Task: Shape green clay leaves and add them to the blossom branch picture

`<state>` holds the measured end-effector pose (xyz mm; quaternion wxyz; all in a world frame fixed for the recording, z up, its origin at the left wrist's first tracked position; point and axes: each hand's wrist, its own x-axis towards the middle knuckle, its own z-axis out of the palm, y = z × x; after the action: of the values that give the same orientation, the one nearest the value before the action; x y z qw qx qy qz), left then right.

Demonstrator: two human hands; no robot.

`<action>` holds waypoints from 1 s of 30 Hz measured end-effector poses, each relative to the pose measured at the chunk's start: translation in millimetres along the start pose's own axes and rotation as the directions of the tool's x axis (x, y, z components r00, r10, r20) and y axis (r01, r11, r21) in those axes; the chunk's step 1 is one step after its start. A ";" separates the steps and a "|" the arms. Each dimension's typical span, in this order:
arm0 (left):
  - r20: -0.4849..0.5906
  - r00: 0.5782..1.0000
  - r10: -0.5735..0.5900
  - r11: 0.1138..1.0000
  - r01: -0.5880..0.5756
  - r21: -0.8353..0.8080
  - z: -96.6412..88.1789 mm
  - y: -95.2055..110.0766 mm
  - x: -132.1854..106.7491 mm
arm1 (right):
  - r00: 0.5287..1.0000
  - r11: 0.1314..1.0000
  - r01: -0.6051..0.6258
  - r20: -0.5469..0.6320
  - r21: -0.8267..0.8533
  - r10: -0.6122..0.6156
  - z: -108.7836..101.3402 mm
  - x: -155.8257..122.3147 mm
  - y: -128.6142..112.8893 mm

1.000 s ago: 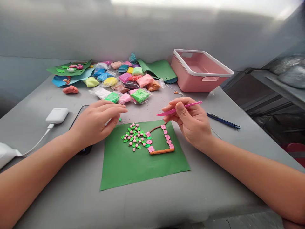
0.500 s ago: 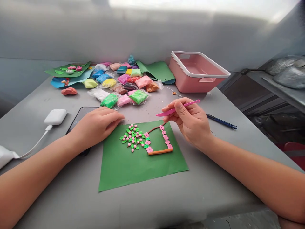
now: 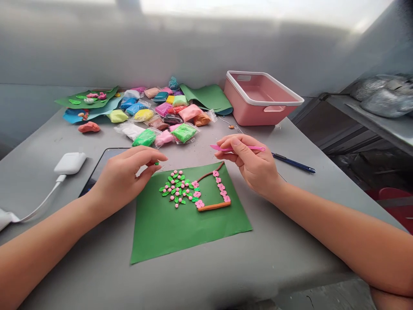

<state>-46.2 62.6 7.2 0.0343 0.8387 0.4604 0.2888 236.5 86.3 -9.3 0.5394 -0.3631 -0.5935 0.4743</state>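
Note:
My right hand [image 3: 256, 161] is closed around a pink plastic clay knife [image 3: 226, 149], its blade pointing left above the table. Between the fingertips of my left hand [image 3: 132, 170] is a small piece of green clay [image 3: 156, 163], partly hidden. Below both hands lies a sheet of green paper [image 3: 167, 234]. On it is a clay picture: pink balls and green leaves form a tree [image 3: 177, 189], beside a frame with a brown clay strip [image 3: 214, 206] at the bottom, pink flowers [image 3: 221, 186] up the sides and a thin brown curve [image 3: 209, 173] on top.
Several bags of coloured clay [image 3: 167, 114] lie at the back, beside green sheets [image 3: 209, 97] and a pink basket [image 3: 238, 101]. A phone [image 3: 100, 165] lies partly under my left arm, near a white earphone case [image 3: 70, 163] on a cable. A dark blue pen [image 3: 293, 162] is right of my right hand.
My left fingers have parted somewhat, and green clay now shows between them. My right hand has lowered slightly, with the knife tilted flatter. The whole view has shifted a little.

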 end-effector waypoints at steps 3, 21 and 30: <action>0.010 0.998 -0.056 0.997 0.057 -0.043 1.6 2.0 -1.1 | 0.996 0.990 0.094 0.007 -0.109 -0.094 0.6 -0.8 -0.7; 0.168 0.920 -0.355 0.786 0.391 -0.479 2.6 38.4 -4.0 | 0.825 0.638 0.537 0.183 -0.552 -0.535 2.1 -2.5 11.9; 0.346 0.835 -0.427 0.571 0.546 -0.613 0.5 56.3 -5.5 | 0.574 0.271 0.775 0.457 -0.570 -0.679 11.7 -13.4 3.1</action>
<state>-5.8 26.0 22.5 0.4588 0.6237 0.5274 0.3498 226.8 72.5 -15.8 0.4666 -0.2005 -0.8576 -0.0814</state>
